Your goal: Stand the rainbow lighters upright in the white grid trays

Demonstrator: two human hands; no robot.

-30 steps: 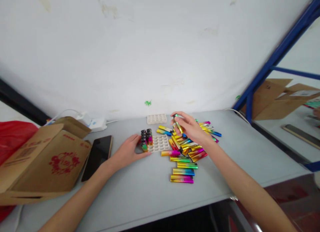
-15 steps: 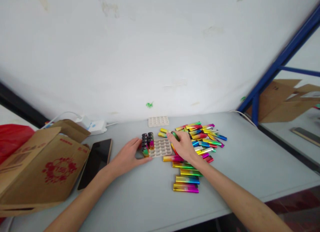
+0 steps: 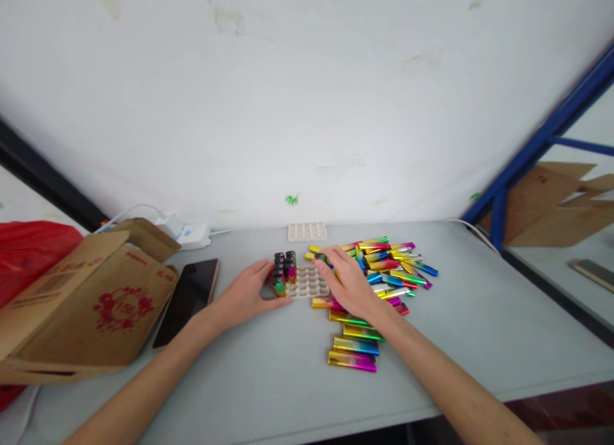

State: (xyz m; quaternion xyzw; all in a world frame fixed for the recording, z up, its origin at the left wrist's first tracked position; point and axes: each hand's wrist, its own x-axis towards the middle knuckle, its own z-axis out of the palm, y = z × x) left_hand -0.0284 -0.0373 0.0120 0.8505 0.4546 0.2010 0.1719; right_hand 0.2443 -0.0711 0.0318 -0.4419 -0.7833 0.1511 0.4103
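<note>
A pale tray with rows of round cells lies on the grey table. Several metallic-coloured lighters with black tops stand upright in its two left rows. My left hand is at the tray's left side, thumb along the near edge and fingers behind the standing lighters, gripping it. Above the tray's right part, my right hand is closed on a lighter; its dark top shows at the fingertips, and the fingers hide most of its body.
A heap of shiny lighters lies right of the tray, with several more in a column nearer me. A second pale tray is by the wall. At left are a phone, a cardboard box and a power strip.
My right hand has moved slightly left from the heap's edge to over the tray, carrying the lighter. The left hand keeps its place at the tray. The view has shifted a little.
</note>
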